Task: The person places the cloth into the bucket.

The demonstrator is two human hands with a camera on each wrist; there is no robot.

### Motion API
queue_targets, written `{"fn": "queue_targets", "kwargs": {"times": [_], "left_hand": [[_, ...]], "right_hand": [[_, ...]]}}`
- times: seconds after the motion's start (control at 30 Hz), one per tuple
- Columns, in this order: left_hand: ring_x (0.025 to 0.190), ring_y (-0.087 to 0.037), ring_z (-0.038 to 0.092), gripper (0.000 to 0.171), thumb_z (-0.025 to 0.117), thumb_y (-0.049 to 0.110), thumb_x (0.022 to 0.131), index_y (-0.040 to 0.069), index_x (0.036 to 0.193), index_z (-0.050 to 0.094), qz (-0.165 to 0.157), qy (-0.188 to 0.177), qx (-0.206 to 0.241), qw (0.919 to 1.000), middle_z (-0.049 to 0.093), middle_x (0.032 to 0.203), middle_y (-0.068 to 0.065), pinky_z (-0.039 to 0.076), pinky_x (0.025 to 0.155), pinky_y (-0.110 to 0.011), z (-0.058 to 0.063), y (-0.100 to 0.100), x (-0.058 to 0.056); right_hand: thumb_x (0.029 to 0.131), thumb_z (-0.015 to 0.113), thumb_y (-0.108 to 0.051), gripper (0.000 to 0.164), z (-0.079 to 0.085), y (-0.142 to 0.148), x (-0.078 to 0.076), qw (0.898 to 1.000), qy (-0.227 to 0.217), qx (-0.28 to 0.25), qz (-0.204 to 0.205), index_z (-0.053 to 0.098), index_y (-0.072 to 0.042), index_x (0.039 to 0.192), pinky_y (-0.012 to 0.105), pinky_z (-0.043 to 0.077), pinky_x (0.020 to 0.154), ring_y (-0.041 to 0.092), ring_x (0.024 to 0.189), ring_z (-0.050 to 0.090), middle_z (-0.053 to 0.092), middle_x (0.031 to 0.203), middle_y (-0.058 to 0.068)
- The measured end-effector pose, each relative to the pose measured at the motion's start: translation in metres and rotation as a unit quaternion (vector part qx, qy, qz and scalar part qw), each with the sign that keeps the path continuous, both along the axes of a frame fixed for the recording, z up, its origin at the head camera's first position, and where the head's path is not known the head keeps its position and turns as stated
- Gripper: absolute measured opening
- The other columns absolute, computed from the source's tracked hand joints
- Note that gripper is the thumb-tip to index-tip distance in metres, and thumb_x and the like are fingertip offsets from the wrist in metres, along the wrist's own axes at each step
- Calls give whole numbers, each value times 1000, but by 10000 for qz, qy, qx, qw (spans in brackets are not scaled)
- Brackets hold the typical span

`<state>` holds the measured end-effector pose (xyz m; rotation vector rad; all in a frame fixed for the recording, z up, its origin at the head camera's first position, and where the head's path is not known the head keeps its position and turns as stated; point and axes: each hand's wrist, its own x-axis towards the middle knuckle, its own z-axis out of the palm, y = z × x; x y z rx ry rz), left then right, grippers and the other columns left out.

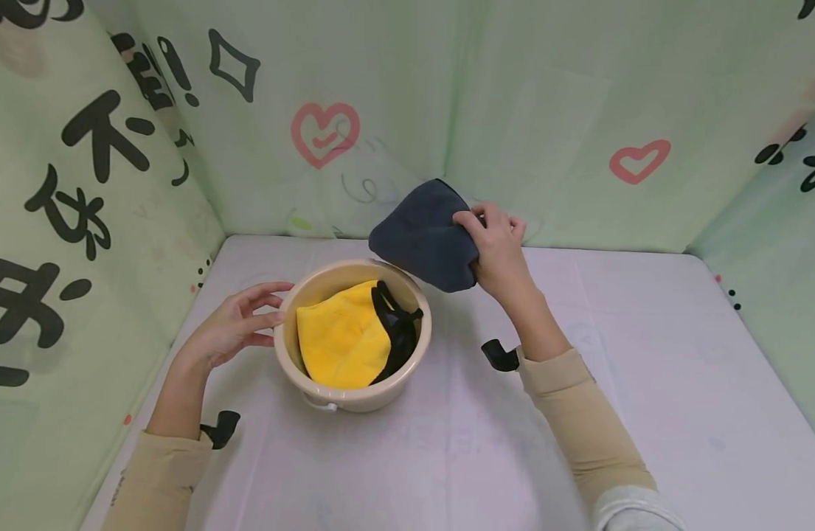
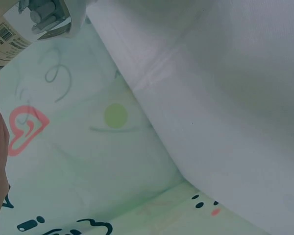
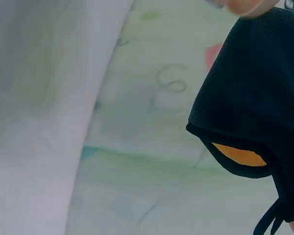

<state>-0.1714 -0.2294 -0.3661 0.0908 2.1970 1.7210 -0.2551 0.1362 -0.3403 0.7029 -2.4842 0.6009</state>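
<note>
My right hand (image 1: 498,247) grips a dark navy cloth cap (image 1: 423,236) by its right side, above and behind the bucket's right rim. In the right wrist view the cap (image 3: 250,93) shows black edging, a narrow orange-yellow opening and thin black ties hanging at the bottom. A beige bucket (image 1: 286,354) stands on the table, with a yellow cloth piece (image 1: 344,335) with black trim and a black strap inside it. My left hand (image 1: 237,324) is at the bucket's left rim, its fingers extended and fingertips right at the edge.
The table (image 1: 407,472) has a white cover, and a pale green curtain (image 1: 546,110) with drawings and lettering stands behind it and along both sides. A white handle fitting (image 1: 324,404) sticks out at the bucket's front. The bucket's side carries a printed label (image 2: 10,39).
</note>
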Motion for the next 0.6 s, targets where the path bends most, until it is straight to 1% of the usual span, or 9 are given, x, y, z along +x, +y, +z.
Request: {"fn": "queue_targets", "kwargs": {"times": [0.1,0.23,0.33,0.53,0.6], "left_hand": [[83,-16,61,59,62,17,88,6,139,35,-16,-2,9,10000,42,115,-17,55,72,-33,0,0,0],[84,-16,60,58,61,18,88,7,139,34,-45,27,-18,10000,42,114,-17,55,72,-33,0,-1,0],[85,-16,60,58,61,17,89,6,139,34,-57,31,-10,10000,42,113,-16,55,72,-32,1,0,0],[86,-15,60,59,61,16,89,5,139,33,-66,1,62,10000,42,111,-15,55,72,-32,1,0,0],[86,-15,60,59,61,16,89,5,139,33,-67,2,63,10000,42,111,-15,55,72,-32,1,1,0]], "right_hand": [[79,61,9,40,8,-9,9,9993,125,129,322,52,-13,110,56,22,83,39,100,45,45,109,20],[76,62,13,44,14,-22,21,9963,251,442,695,53,-14,110,55,23,82,38,98,45,46,108,18],[77,62,13,44,16,-32,30,9925,319,690,952,54,-15,110,55,25,83,36,98,46,46,109,17],[70,69,13,51,15,-48,42,9820,424,1193,1400,55,-16,110,53,28,84,33,97,46,47,109,15],[71,68,12,50,14,-52,45,9789,447,1295,1518,56,-17,110,52,28,84,32,96,47,48,109,14]]}}
